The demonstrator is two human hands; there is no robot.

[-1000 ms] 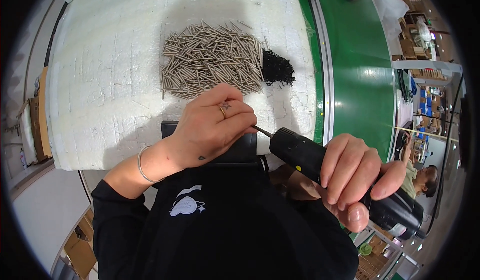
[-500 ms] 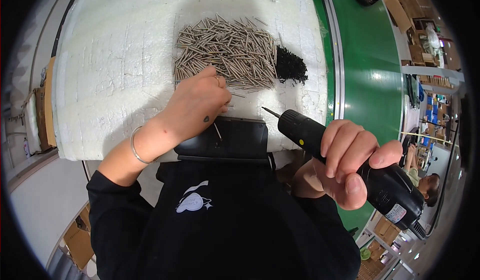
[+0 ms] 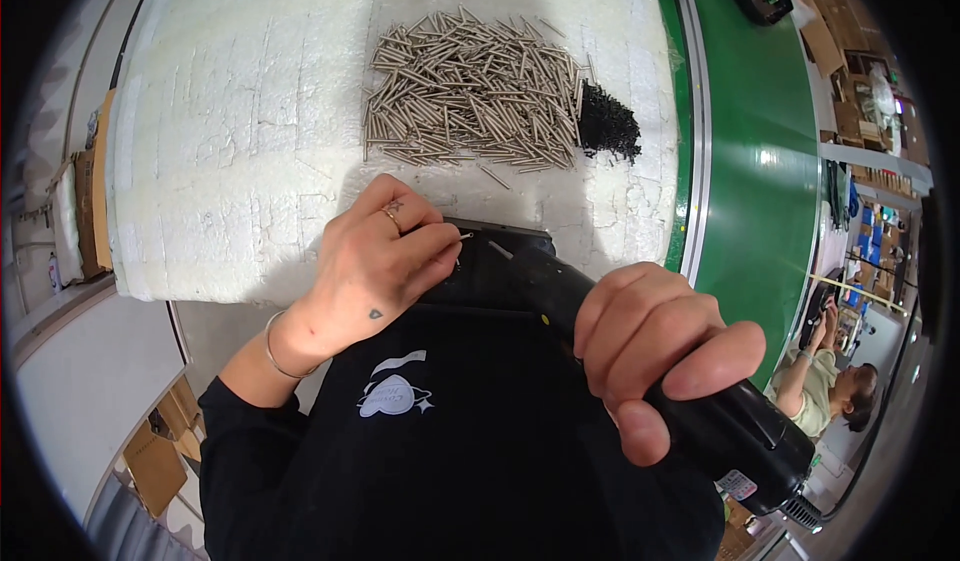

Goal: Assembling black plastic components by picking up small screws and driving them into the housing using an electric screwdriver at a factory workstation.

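Note:
My left hand [image 3: 385, 246] pinches a small metal pin [image 3: 466, 237] between thumb and fingers; only its end sticks out. My right hand [image 3: 660, 351] is wrapped round a black electric screwdriver [image 3: 548, 283], tilted so its bit points up and left. The bit's tip is just right of the pin, with a small gap between them. Beneath both lies a flat black panel [image 3: 480, 286] at the table's near edge, partly hidden by my hand and the screwdriver. Beyond my left hand is a heap of metal pins [image 3: 470, 96], and right of it a heap of small black screws [image 3: 608, 123].
The heaps lie on a white padded tabletop [image 3: 220, 141]. One loose pin [image 3: 495, 177] lies in front of the pin heap. A green surface with a metal rail [image 3: 700, 141] runs along the right. Another person [image 3: 825, 386] works at the far right.
My left hand has come away from the pin heap toward me, with a pin in its fingers. My right hand has brought the screwdriver left and down, its bit now close to that pin.

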